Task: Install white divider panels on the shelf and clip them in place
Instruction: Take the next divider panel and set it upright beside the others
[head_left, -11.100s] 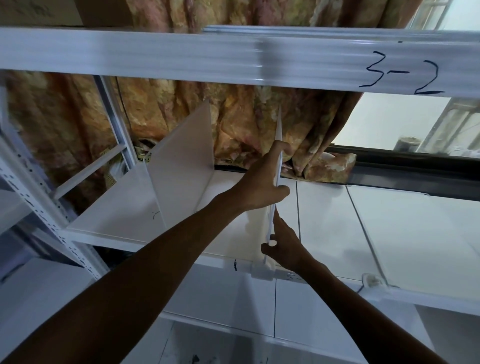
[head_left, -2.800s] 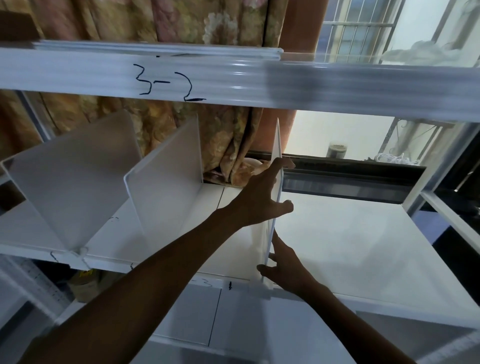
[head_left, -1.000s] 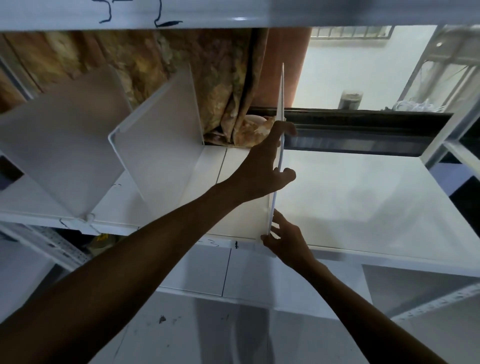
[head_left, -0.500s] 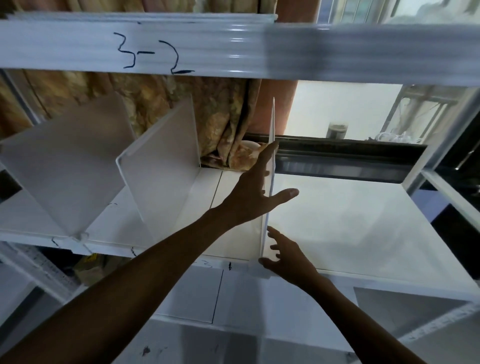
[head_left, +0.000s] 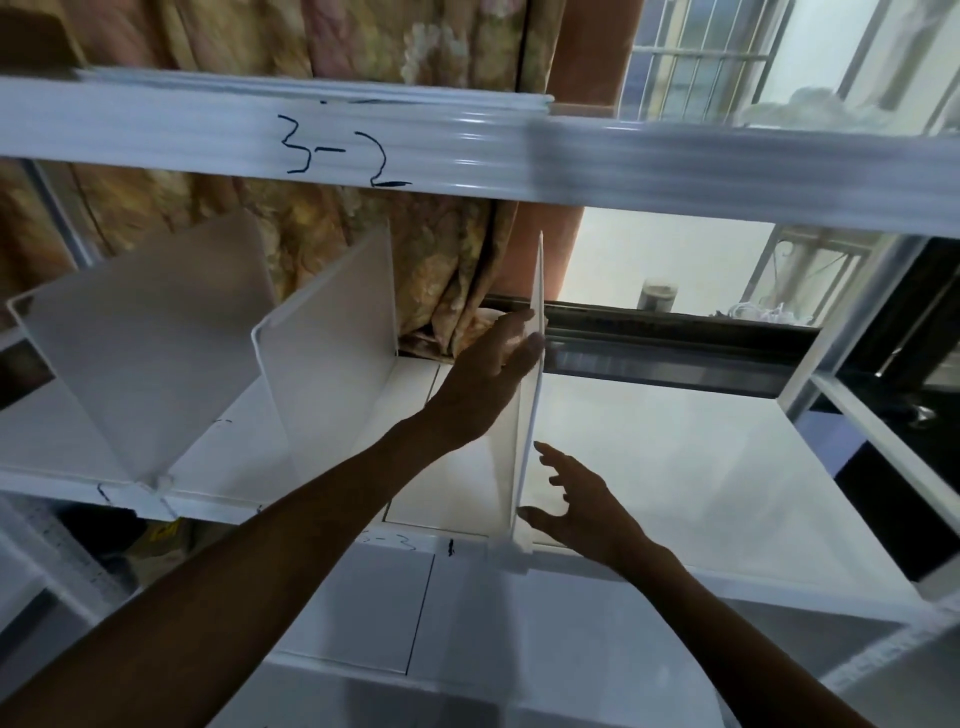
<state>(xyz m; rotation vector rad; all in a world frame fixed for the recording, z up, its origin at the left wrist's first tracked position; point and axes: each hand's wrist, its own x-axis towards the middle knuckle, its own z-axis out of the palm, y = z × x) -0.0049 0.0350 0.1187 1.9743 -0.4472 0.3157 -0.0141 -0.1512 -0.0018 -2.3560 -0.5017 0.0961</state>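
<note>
Both hands released divider (head_left: 531, 415); fingers now spread open.

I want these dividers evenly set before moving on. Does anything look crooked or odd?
Nothing stands out. Three divider panels stand upright on the shelf: left panel, middle panel, newest panel, its front edge in a clip. Left hand lies against it; right hand is open beside it.

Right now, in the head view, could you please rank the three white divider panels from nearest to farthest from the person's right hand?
From the right hand:
1. Rightmost divider panel, seen edge-on just left of the hand, near its open fingers.
2. Middle divider panel, further left on the shelf.
3. Leftmost divider panel, at the far left end.
</note>
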